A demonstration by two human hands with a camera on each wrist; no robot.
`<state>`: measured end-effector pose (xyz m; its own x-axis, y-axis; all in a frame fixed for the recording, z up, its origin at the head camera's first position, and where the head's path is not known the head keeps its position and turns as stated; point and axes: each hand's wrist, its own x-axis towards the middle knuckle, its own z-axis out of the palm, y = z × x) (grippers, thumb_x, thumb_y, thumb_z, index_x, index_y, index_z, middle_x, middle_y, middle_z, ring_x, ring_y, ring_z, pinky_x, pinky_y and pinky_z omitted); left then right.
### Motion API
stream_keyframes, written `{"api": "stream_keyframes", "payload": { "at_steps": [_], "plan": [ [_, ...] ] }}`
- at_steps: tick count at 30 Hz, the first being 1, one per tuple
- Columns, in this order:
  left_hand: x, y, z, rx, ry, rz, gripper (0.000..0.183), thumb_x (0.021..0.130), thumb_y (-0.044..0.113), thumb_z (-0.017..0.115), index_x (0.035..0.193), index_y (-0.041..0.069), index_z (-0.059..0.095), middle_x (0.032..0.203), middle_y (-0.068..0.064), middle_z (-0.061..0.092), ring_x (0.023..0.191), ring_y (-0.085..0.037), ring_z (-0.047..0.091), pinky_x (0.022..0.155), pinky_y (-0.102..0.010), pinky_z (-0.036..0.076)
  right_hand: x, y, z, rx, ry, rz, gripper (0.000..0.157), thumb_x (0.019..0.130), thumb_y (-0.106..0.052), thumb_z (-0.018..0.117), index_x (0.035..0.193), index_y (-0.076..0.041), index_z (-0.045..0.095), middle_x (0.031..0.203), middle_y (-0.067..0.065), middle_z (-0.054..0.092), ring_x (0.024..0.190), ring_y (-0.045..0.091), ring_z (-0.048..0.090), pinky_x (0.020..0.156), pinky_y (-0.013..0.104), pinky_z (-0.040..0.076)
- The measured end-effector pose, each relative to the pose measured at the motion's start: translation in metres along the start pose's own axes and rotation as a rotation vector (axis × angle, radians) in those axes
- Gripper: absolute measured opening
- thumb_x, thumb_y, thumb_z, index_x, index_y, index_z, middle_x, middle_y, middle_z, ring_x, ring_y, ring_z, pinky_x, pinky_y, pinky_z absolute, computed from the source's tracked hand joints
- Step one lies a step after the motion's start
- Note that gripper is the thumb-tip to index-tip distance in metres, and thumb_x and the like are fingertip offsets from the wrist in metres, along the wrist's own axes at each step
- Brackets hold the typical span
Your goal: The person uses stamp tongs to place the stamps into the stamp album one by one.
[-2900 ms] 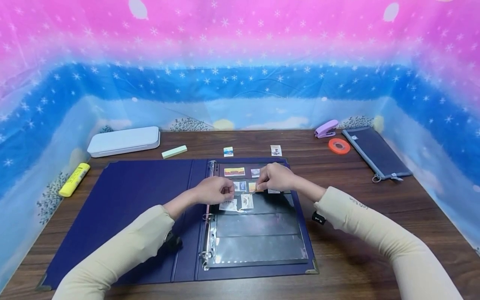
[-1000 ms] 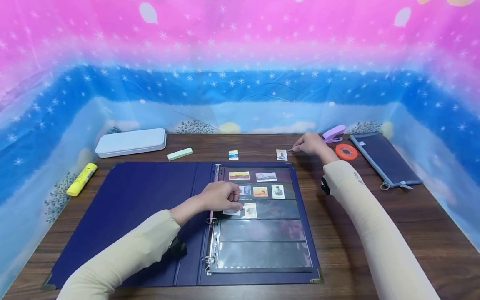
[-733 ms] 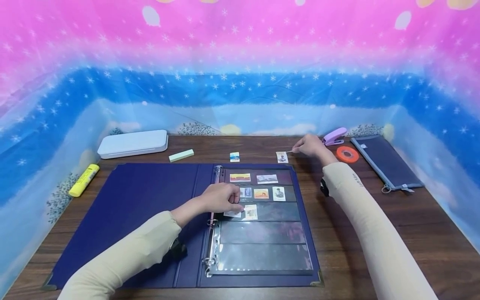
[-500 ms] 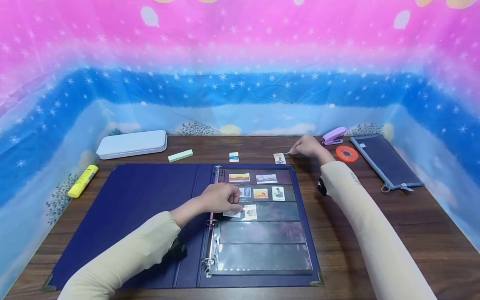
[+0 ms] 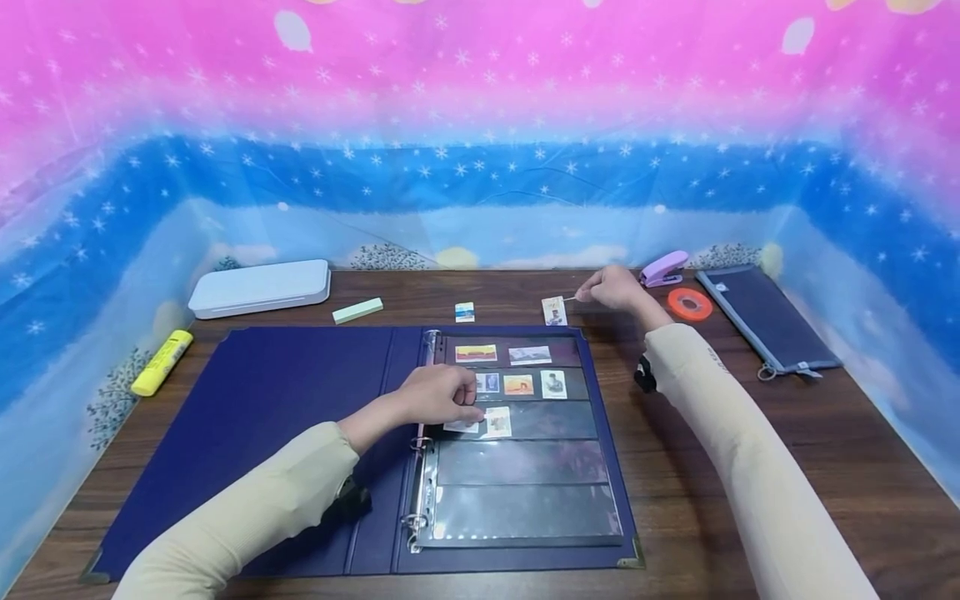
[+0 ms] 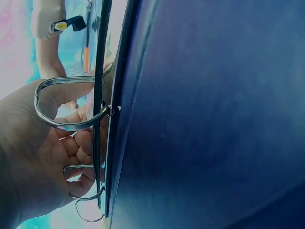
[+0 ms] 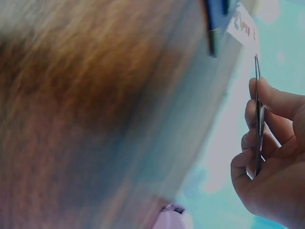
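My right hand grips metal tweezers, whose tips reach the upper right corner of a stamp. That stamp, with a dark figure on it, lies tilted just behind the binder's top edge. My left hand rests at the left side of the black pocket page, fingers loosely curled, thumb tip beside a pale stamp. It partly covers stamps in the second and third rows. The page sits on the rings of the open navy binder. An orange stamp is in the second row.
A blue-and-white stamp lies behind the binder. Around it on the wooden table are a white case, a pale green eraser-like block, a yellow highlighter, a purple stapler, an orange tape roll and a dark zip pouch.
My right hand has gone from the page's second row to the stamp behind the binder. That stamp has slid slightly left and tilted. My left hand stays over the page.
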<state>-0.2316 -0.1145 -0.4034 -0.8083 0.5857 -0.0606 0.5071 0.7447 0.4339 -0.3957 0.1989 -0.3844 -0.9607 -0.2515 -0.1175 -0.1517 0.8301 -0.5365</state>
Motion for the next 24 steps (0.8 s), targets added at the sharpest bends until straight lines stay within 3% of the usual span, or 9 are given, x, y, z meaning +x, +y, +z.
{"api": "stream_keyframes", "payload": {
  "at_steps": [4, 8, 13, 17, 24],
  "plan": [
    [0.0, -0.001, 0.0, 0.004, -0.001, 0.003, 0.025, 0.08, 0.039, 0.07, 0.071, 0.021, 0.055, 0.06, 0.01, 0.047, 0.052, -0.006, 0.04, 0.051, -0.021, 0.029, -0.009, -0.01, -0.008, 0.054, 0.033, 0.008, 0.028, 0.088, -0.025, 0.061, 0.105, -0.004, 0.071, 0.119, 0.019, 0.063, 0.09, 0.027, 0.053, 0.071, 0.033, 0.038],
    [0.0, -0.001, 0.001, -0.012, -0.001, 0.013, 0.025, 0.081, 0.038, 0.07, 0.071, 0.02, 0.055, 0.061, 0.009, 0.048, 0.051, -0.006, 0.039, 0.05, -0.021, 0.028, -0.022, -0.021, -0.01, 0.1, 0.056, -0.003, 0.028, 0.088, -0.025, 0.063, 0.105, -0.005, 0.071, 0.117, 0.018, 0.065, 0.086, 0.025, 0.053, 0.068, 0.03, 0.039],
    [-0.001, -0.001, 0.0, -0.033, -0.001, 0.02, 0.024, 0.081, 0.037, 0.069, 0.072, 0.02, 0.055, 0.062, 0.009, 0.05, 0.051, -0.006, 0.039, 0.05, -0.021, 0.028, -0.049, -0.036, 0.01, 0.204, -0.023, -0.001, 0.029, 0.084, -0.023, 0.066, 0.104, -0.002, 0.07, 0.116, 0.018, 0.065, 0.112, 0.028, 0.057, 0.091, 0.036, 0.044],
    [-0.001, -0.001, 0.001, -0.045, 0.001, 0.027, 0.024, 0.081, 0.037, 0.069, 0.071, 0.02, 0.055, 0.061, 0.009, 0.05, 0.049, -0.005, 0.038, 0.049, -0.02, 0.027, -0.071, -0.043, 0.033, 0.232, -0.072, 0.063, 0.024, 0.083, -0.02, 0.067, 0.1, -0.003, 0.072, 0.112, 0.015, 0.068, 0.111, 0.028, 0.059, 0.094, 0.037, 0.044],
    [0.002, -0.003, 0.002, -0.054, 0.003, 0.038, 0.025, 0.082, 0.036, 0.068, 0.07, 0.019, 0.054, 0.059, 0.009, 0.049, 0.048, -0.005, 0.037, 0.048, -0.02, 0.025, -0.102, -0.048, 0.053, 0.175, -0.064, 0.106, 0.02, 0.084, -0.022, 0.068, 0.093, -0.006, 0.075, 0.107, 0.013, 0.07, 0.111, 0.028, 0.059, 0.097, 0.04, 0.044]
  ]
}}
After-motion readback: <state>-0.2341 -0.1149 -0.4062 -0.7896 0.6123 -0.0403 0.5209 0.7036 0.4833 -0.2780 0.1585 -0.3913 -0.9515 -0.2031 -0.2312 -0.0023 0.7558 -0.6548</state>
